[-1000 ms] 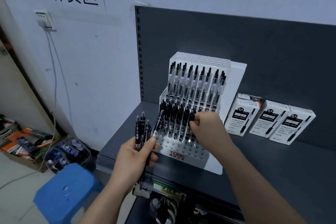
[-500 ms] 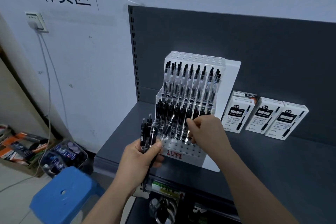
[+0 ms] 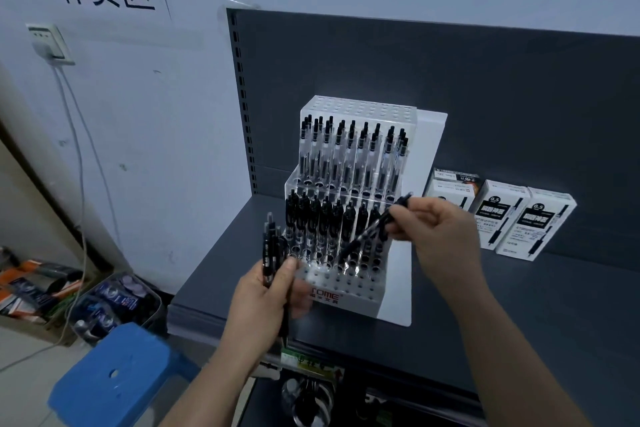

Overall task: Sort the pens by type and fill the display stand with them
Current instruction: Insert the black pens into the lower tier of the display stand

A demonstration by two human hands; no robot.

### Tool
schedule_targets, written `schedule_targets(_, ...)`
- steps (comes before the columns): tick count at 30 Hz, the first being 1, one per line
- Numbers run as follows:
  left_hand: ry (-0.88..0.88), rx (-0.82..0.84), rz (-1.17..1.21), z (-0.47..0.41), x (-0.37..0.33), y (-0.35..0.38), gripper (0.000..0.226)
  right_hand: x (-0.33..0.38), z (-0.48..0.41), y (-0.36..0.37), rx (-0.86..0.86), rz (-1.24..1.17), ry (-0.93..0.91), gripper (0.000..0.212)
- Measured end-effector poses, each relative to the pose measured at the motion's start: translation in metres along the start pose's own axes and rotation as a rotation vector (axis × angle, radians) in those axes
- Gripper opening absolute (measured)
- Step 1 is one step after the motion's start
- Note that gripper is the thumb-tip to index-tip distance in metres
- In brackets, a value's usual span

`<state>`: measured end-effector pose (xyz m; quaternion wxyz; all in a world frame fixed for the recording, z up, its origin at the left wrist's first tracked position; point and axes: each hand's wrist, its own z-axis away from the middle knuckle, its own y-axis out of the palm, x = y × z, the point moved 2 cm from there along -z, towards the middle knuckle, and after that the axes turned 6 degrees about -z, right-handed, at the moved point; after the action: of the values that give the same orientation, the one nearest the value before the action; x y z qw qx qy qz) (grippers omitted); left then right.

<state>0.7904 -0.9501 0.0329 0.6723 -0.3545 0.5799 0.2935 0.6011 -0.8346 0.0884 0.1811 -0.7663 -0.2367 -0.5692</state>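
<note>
Left hand (image 3: 263, 305) grips pen bundle (image 3: 271, 246); right hand (image 3: 440, 236) pinches single pen (image 3: 371, 231), tilted, tip low over stand (image 3: 360, 288) front tier.

I saw the left hand (image 3: 263, 302) gripping a bunch of black pens (image 3: 270, 246) upright, just in front of the clear display stand (image 3: 394, 288) on the grey shelf (image 3: 519, 322). The right hand (image 3: 436, 236) pinched a single pen (image 3: 374, 229), tilted, tip down over the stand's middle tier. Clear pens (image 3: 349, 156) filled the upper tier and dark pens (image 3: 318, 218) the middle one. Three white boxes (image 3: 533, 222) stood right of the stand. A blue stool (image 3: 117, 378) sat lower left.
</note>
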Motion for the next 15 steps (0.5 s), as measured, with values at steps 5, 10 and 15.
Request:
schedule_targets(5,-0.056,0.022,0.026,-0.004,0.008,0.002,0.024,-0.006,-0.007,0.005,-0.035,0.317,-0.209,0.014)
schedule_targets(10,-0.039,0.079,-0.070,-0.004,0.011,0.000,0.022,-0.019,-0.011,0.026,0.112,0.589,-0.194,0.017)
schedule_targets(15,0.005,0.118,-0.062,0.002,0.004,0.002,0.018,-0.035,-0.013,0.037,0.155,0.699,-0.146,0.026)
